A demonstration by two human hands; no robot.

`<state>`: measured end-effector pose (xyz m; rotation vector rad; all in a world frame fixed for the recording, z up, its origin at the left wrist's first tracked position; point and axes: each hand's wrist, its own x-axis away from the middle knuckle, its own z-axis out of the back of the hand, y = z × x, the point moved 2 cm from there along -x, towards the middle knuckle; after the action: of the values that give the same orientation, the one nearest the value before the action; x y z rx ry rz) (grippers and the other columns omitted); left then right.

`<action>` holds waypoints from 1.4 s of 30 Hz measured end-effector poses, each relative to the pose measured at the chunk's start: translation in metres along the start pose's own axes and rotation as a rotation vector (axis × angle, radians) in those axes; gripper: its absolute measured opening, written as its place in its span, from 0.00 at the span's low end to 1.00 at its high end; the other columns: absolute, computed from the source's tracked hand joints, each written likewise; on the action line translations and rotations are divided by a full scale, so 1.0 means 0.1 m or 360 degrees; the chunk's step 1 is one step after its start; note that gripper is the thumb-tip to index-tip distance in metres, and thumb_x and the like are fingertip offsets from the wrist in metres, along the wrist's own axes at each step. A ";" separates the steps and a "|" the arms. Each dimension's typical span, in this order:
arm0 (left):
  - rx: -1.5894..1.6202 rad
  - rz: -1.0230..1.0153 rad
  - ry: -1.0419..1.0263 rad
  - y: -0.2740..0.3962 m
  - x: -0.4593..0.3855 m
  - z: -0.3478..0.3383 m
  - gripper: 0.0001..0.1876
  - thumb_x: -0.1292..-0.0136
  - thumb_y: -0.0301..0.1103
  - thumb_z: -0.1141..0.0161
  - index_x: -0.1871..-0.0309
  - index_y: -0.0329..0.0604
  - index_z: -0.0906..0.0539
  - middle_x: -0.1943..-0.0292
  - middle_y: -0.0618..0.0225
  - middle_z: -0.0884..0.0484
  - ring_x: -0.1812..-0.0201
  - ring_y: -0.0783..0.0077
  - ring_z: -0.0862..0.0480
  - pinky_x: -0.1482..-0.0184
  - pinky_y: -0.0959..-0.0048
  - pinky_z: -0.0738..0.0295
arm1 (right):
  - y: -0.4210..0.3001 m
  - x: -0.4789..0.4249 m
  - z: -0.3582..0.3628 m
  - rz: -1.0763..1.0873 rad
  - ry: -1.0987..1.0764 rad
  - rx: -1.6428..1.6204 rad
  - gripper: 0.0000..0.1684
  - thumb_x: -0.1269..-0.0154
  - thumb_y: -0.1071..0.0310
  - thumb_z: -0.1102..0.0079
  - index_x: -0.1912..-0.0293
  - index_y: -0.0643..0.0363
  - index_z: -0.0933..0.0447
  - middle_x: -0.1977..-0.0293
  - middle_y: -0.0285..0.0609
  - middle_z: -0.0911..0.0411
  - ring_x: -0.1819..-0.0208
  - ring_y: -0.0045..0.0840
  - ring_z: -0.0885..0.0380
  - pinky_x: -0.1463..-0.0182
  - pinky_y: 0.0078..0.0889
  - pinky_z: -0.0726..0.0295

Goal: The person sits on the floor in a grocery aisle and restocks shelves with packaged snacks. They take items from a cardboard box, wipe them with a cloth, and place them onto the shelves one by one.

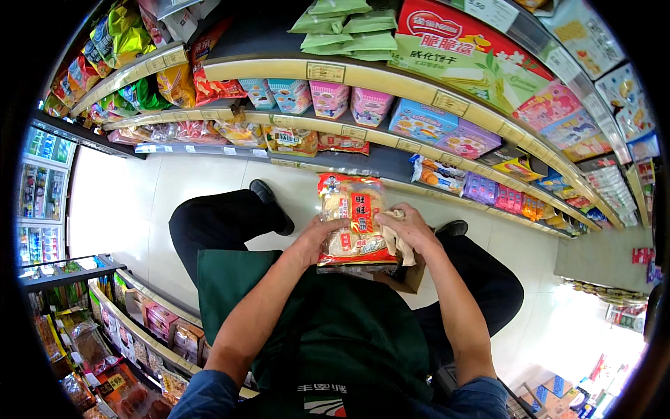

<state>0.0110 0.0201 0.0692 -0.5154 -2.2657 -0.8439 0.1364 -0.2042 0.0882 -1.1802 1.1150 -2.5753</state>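
Between my two hands is a clear and red plastic bag of rice crackers [343, 204], its printed front turned up towards me. My left hand [316, 238] grips the bag's left edge, with the thumb across the front. A crumpled beige cloth [395, 238] is bunched in my right hand [411, 228], pressed to the bag's right side. Partly hidden beneath the bag and my right forearm is a cardboard box [411, 280] on the floor. The bag hangs above my lap, over a dark green apron [335, 319].
Ahead run curved shelves [377, 73] of snack packets and biscuit boxes. On the bottom shelf lie a red snack bag [343, 144] and a bread bag [290, 140]. Another stocked shelf [152, 314] stands behind on the left. Glass-door coolers [42, 194] are at far left. Pale tiles [120, 194] cover the floor.
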 end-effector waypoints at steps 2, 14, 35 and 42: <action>-0.0006 0.0037 0.0036 -0.10 0.05 -0.04 0.25 0.33 0.28 0.30 0.35 0.35 0.24 0.45 0.51 0.13 0.48 0.56 0.10 0.45 0.52 0.11 | 0.07 0.12 0.11 0.0078 0.0408 -0.0064 0.41 0.39 0.43 0.26 0.40 0.66 0.25 0.45 0.63 0.20 0.43 0.44 0.18 0.41 0.40 0.20; -0.0397 -0.0006 -0.0167 -0.39 0.23 -0.09 0.26 0.27 0.30 0.36 0.29 0.43 0.28 0.39 0.59 0.17 0.40 0.66 0.15 0.41 0.65 0.15 | -0.44 0.73 -0.78 0.1546 0.0189 0.0645 0.26 0.22 0.70 0.52 0.28 0.60 0.31 0.26 0.60 0.36 0.22 0.51 0.39 0.20 0.50 0.38; -0.0151 -0.0084 -0.0280 -0.11 0.28 -0.25 0.21 0.33 0.25 0.33 0.38 0.31 0.22 0.48 0.53 0.12 0.50 0.59 0.09 0.44 0.53 0.12 | 0.36 -0.05 0.01 0.0314 0.0487 -0.1470 0.21 0.20 0.64 0.51 0.41 0.69 0.21 0.49 0.52 0.16 0.50 0.34 0.14 0.45 0.34 0.16; 0.0017 -0.0221 -0.0123 -0.18 0.14 -0.17 0.23 0.30 0.30 0.32 0.36 0.34 0.24 0.44 0.54 0.13 0.47 0.60 0.10 0.42 0.56 0.13 | 0.04 0.28 -0.53 0.0120 -0.0521 -0.2489 0.32 0.17 0.48 0.56 0.29 0.63 0.31 0.34 0.55 0.24 0.38 0.43 0.19 0.33 0.48 0.18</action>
<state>-0.0014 -0.0028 0.0803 -0.3951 -2.3979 -0.8932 0.0791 -0.1867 0.0802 -1.4525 2.9836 -0.9570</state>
